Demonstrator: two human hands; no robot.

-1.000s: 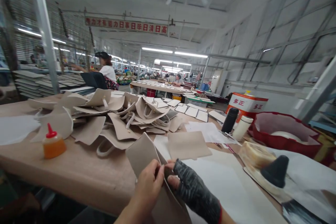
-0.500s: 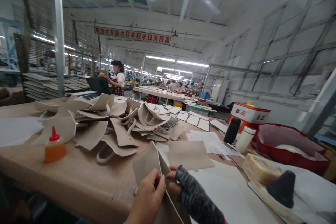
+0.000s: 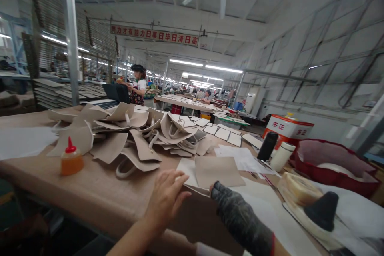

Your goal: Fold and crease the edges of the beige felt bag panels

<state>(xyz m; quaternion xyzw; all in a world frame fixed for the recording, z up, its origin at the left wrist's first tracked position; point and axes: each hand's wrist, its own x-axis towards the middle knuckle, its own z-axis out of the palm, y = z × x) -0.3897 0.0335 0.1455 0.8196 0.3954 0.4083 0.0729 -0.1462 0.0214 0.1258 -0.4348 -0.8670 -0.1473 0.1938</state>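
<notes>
My left hand (image 3: 166,194) is lifted with its fingers stretched out and the thumb apart, beside the upper left part of a large taupe leather-like panel (image 3: 195,220). This panel faces me, tilted, with a pale top edge. At its upper right corner is my right hand (image 3: 213,188), in a dark patterned fingerless sleeve; it grips the panel there, most of its fingers hidden. Just beyond, a smaller flat taupe piece (image 3: 219,171) lies on white sheets. Taupe bag pieces with looped handles (image 3: 141,144) are heaped farther left.
A squeeze bottle (image 3: 72,160) with orange liquid and red tip stands on the left. To the right are a black bottle (image 3: 268,147), a white bottle (image 3: 282,157), a can (image 3: 288,126), a red bag (image 3: 339,156) and a dark cone (image 3: 324,210). A co-worker (image 3: 138,86) stands beyond.
My left hand has let go of the folded taupe panel and opened, moving up and left. The panel has turned and dropped lower, its broad side now facing me. My right hand has shifted slightly right.
</notes>
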